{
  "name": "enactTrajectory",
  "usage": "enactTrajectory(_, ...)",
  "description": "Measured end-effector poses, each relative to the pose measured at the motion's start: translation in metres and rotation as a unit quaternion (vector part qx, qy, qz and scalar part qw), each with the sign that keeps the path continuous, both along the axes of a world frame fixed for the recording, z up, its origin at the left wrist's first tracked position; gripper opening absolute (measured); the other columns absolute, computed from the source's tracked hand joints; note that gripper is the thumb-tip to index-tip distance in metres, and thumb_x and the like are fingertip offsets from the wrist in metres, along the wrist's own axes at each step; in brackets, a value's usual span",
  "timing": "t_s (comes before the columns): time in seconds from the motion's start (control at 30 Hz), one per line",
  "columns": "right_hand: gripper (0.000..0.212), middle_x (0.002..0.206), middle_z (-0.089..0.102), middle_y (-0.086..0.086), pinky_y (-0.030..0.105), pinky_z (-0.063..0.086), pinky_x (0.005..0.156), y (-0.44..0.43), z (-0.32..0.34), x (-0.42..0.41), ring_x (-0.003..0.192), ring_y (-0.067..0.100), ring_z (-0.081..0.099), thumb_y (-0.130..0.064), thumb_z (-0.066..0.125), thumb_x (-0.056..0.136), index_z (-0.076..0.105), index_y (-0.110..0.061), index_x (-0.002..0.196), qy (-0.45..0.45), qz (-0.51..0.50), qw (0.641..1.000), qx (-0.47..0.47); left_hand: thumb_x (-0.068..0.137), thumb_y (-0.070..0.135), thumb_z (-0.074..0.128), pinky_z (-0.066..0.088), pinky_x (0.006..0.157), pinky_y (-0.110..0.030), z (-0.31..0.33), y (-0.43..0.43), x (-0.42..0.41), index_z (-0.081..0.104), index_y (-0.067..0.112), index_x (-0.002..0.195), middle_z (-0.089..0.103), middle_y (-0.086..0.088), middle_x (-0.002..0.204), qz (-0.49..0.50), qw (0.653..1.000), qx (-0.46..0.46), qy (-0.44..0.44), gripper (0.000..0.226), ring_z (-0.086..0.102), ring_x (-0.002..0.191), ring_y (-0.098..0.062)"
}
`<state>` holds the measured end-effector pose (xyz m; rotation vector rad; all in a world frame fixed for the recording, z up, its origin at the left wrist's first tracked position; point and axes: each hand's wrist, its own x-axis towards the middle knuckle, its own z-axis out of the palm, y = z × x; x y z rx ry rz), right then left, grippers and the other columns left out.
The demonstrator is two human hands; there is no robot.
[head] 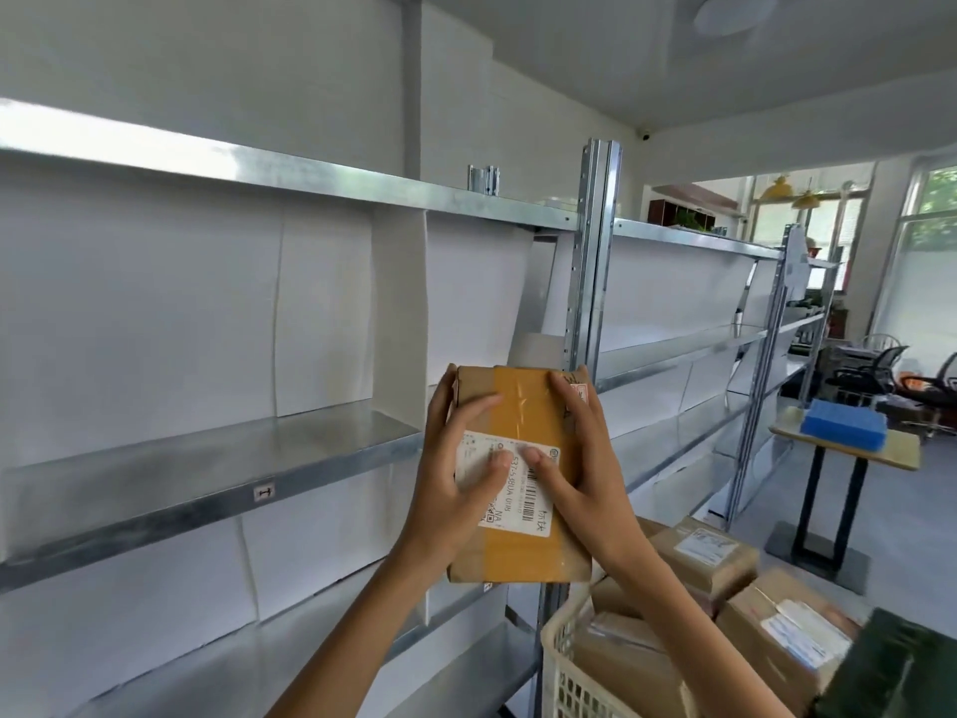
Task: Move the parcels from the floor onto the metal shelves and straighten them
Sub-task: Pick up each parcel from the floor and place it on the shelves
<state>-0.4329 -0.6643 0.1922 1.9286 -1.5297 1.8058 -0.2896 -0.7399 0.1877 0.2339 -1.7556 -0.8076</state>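
Note:
A brown cardboard parcel (523, 412) with yellow tape and a white shipping label is held up in front of the metal shelves. My left hand (455, 479) grips its left edge, thumb across the label. My right hand (580, 458) grips its right edge, thumb on the label too. The parcel hangs in the air at the height of the middle metal shelf (207, 474), near that shelf's right end and the upright post (595, 261). Several more brown parcels (704, 557) lie in a cream plastic basket (575, 681) at the lower right.
A top shelf (259, 168) and a lower shelf (466, 660) run along the white wall. A second shelf bay (689, 344) continues to the right. A small table with a blue object (844, 424) stands beyond, with office chairs (880, 365) behind.

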Motion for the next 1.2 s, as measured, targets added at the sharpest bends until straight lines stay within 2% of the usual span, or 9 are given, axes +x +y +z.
enactTrajectory(0.07,0.068,0.16,0.017,-0.004,0.05,0.042,0.107,-0.022,0.001,-0.021,0.143,0.014,0.031,-0.053,0.056,0.088,0.025,-0.044,0.147,0.002,-0.001,1.0,-0.002,0.087,0.032,0.063,0.054,0.077,-0.016,0.0,-0.018,-0.021,0.05,0.043,0.127,0.029,0.037,0.142,0.015,1.0,-0.018,0.0,0.043,0.054,0.118,0.003)
enactTrajectory(0.2,0.069,0.156,0.026,0.004,0.047,0.042,0.108,-0.066,0.0,-0.06,0.139,0.018,0.036,-0.049,0.058,0.087,0.029,-0.033,0.148,0.004,0.002,1.0,-0.021,0.09,0.013,0.067,0.041,0.098,-0.01,-0.001,-0.062,-0.062,0.051,0.026,0.131,0.012,0.01,0.16,0.031,0.998,-0.062,0.002,0.046,0.028,0.14,0.006)
enactTrajectory(0.47,0.069,0.148,0.033,0.004,0.004,0.028,0.102,-0.167,0.013,-0.139,0.133,-0.012,0.029,-0.033,0.063,0.086,0.033,-0.014,0.145,0.026,0.008,0.997,-0.07,0.09,0.008,0.068,0.034,0.111,-0.019,0.01,-0.147,-0.145,0.047,0.032,0.131,0.011,-0.001,0.163,0.124,0.985,-0.12,0.012,0.052,0.018,0.147,-0.001)
enactTrajectory(0.53,0.072,0.151,0.031,0.008,0.007,0.031,0.103,-0.198,0.017,-0.16,0.135,-0.006,0.031,-0.039,0.063,0.086,0.028,-0.023,0.146,0.026,0.018,0.997,-0.074,0.09,0.008,0.066,0.036,0.106,-0.014,0.017,-0.168,-0.162,0.047,0.032,0.131,0.011,0.0,0.163,0.146,0.981,-0.125,0.005,0.051,0.019,0.146,0.0)
enactTrajectory(0.67,0.073,0.154,0.025,0.014,0.037,0.036,0.112,-0.26,0.015,-0.193,0.141,0.022,0.032,-0.046,0.06,0.085,0.025,-0.032,0.147,0.023,0.043,0.996,-0.081,0.09,0.013,0.064,0.038,0.108,-0.018,0.018,-0.212,-0.192,0.049,0.019,0.134,0.01,-0.005,0.163,0.199,0.969,-0.145,-0.007,0.047,0.019,0.148,-0.008)
enactTrajectory(0.73,0.073,0.154,0.023,0.016,0.036,0.035,0.113,-0.288,0.011,-0.2,0.141,0.025,0.03,-0.046,0.06,0.084,0.023,-0.031,0.146,0.013,0.068,0.994,-0.087,0.092,0.02,0.064,0.044,0.108,-0.032,0.013,-0.233,-0.2,0.047,0.023,0.135,0.011,-0.004,0.163,0.229,0.962,-0.148,-0.009,0.047,0.022,0.149,-0.014)
enactTrajectory(0.8,0.075,0.159,0.016,0.014,0.018,0.029,0.113,-0.314,0.005,-0.202,0.144,0.017,0.025,-0.045,0.06,0.085,0.022,-0.031,0.147,0.01,0.09,0.992,-0.092,0.094,0.031,0.061,0.048,0.105,-0.039,0.008,-0.247,-0.204,0.044,0.027,0.136,0.011,0.003,0.162,0.265,0.952,-0.151,-0.013,0.045,0.024,0.147,-0.015)
enactTrajectory(1.0,0.074,0.157,0.012,0.022,0.006,0.019,0.11,-0.37,-0.014,-0.2,0.145,-0.002,0.012,-0.047,0.059,0.089,0.024,-0.018,0.147,0.005,0.139,0.983,-0.121,0.096,0.039,0.054,0.036,0.111,-0.02,-0.011,-0.283,-0.204,0.039,0.027,0.139,0.005,0.0,0.164,0.342,0.923,-0.164,-0.059,0.047,0.017,0.15,-0.016)
enactTrajectory(1.2,0.08,0.162,-0.004,0.006,0.006,0.02,0.11,-0.384,-0.019,-0.197,0.147,-0.001,0.005,-0.037,0.053,0.093,-0.002,-0.044,0.151,0.03,0.22,0.971,-0.09,0.096,0.029,0.055,0.035,0.102,-0.005,-0.027,-0.29,-0.199,0.018,0.065,0.137,0.005,0.004,0.164,0.393,0.912,-0.093,-0.075,0.066,0.021,0.147,-0.013)
